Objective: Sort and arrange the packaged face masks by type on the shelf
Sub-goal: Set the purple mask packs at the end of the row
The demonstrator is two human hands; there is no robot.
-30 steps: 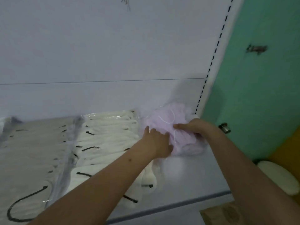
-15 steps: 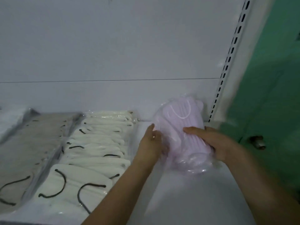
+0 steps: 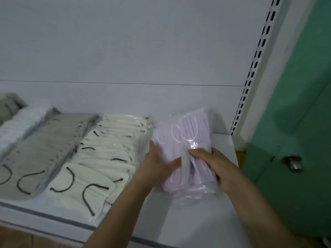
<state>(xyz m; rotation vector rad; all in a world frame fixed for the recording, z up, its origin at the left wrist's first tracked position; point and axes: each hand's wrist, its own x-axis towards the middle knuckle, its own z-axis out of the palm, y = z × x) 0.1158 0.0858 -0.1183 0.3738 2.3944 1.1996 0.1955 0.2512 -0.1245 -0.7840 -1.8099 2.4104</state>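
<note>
Lilac masks in a clear plastic pack (image 3: 186, 151) lie on the white shelf (image 3: 179, 221) at its R end, near the slotted upright (image 3: 254, 72); pack is angled, far end toward the back panel. L hand (image 3: 157, 163) rests against the pack's L edge, thumb across the top film, fingers mostly straight; whether they wrap under cannot be told. R hand (image 3: 213, 165) holds the pack from the R side, thumb on top, fingers curled around the edge. Just L of the pack: row of cream masks w/ black ear loops (image 3: 100, 161), then row of grey masks (image 3: 44, 151), then white masks (image 3: 18, 126), all bagged and overlapping front to back. Green door w/ metal knob (image 3: 292, 163) stands R of the shelf unit.
</note>
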